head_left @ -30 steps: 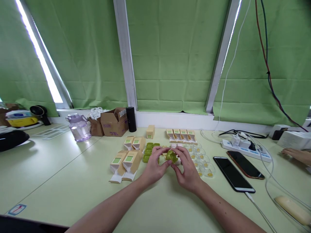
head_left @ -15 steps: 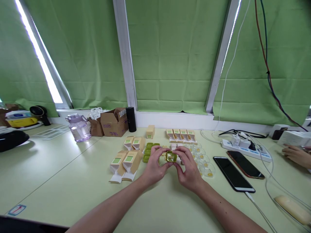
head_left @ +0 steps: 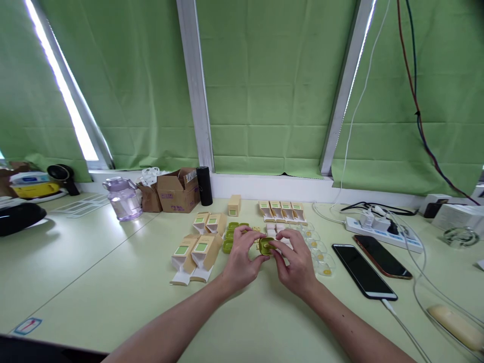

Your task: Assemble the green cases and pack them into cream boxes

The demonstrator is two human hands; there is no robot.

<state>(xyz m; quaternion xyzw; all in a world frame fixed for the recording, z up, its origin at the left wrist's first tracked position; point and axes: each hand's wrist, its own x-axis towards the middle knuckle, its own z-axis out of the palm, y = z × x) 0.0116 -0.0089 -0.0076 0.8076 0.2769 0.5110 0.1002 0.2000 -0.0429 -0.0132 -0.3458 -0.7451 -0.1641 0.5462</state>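
A small olive-green square cup (head_left: 266, 246) is held up over the table between my two hands. My left hand (head_left: 244, 254) is closed on its left side with thumb and fingers. The fingers of my right hand (head_left: 293, 259) pinch at its right side, with a fingertip reaching over the cup. Just left of my left hand stand similar green cups (head_left: 229, 235) in rows, partly hidden. Behind my hands lie small white pieces (head_left: 271, 228). Clear plastic cups with yellow bits (head_left: 324, 269) sit in rows beyond my right hand.
Open cream cartons (head_left: 206, 252) stand at the left, more cartons (head_left: 282, 212) at the back, and one closed box (head_left: 234, 205) near the wall. Two phones (head_left: 363, 272), a power strip (head_left: 385, 234) and cables lie at the right. A purple jug (head_left: 123, 199) and cardboard box (head_left: 177, 190) are back left.
My right fingers have moved onto the top of the green cup, which has tilted slightly. Another person's hand at the right edge has left the view, and a coiled clear item shows there.
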